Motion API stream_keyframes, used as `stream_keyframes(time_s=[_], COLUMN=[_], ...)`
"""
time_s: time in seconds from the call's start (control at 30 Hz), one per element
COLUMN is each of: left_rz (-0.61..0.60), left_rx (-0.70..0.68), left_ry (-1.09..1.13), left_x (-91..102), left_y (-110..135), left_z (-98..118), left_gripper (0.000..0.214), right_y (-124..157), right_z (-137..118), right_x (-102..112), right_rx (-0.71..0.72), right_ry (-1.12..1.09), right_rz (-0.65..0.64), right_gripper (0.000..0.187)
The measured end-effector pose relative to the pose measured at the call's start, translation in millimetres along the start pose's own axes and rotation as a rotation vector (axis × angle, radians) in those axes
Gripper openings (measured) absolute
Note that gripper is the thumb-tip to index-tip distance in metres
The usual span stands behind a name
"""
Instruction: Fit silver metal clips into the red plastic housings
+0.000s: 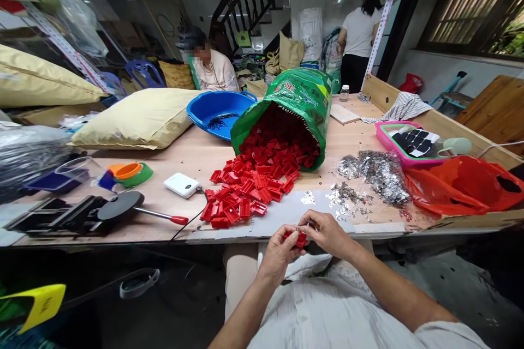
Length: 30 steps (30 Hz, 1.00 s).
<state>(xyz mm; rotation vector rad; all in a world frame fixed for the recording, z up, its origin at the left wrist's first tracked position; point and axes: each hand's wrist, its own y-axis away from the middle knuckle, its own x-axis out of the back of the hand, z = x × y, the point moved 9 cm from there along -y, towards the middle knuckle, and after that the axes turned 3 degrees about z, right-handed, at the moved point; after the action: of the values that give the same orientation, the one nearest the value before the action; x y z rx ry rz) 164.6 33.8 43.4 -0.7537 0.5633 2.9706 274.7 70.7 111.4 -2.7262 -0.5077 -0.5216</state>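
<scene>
The person's left hand has its fingers wrapped round a small red plastic piece, above the lap at the near edge of the surface; the right hand meets it there, fingers bent in at the piece's upper side, though I cannot tell whether they grip it or something smaller; in front of both hands lies a pale sheet, with more red pieces heaped at its left, spilling from the mouth of a green sack tipped on its side; silvery metal bits lie scattered to the right, near a clear bag full of silvery bits; a white device sits left of the heap; farther back, a blue basin stands just beside the sack.
</scene>
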Motion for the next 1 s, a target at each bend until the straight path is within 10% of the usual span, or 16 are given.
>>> stream_keyframes(time_s=[0.37,0.67,1.0], left_rz=[0.044,0.229,0.227], left_rx=[-0.12,-0.853,-1.142], left_ry=[-0.015,-0.767,-1.055], left_x=[3.5,2.1,-22.3], left_y=[-4.9,19.3,42.9], left_z=[13.9,71.5,69.4], left_gripper=[0.033,0.05,0.042], right_y=[-2.2,5.7,9.3], right_z=[-5.1,-23.6,-35.8], right_x=[7.2,42.7,17.4], right_rx=[-0.003,0.132,0.295], right_ry=[-0.044,0.257,0.357], right_rz=[0.045,0.195,0.156], right_gripper=[0.011,0.012,0.007])
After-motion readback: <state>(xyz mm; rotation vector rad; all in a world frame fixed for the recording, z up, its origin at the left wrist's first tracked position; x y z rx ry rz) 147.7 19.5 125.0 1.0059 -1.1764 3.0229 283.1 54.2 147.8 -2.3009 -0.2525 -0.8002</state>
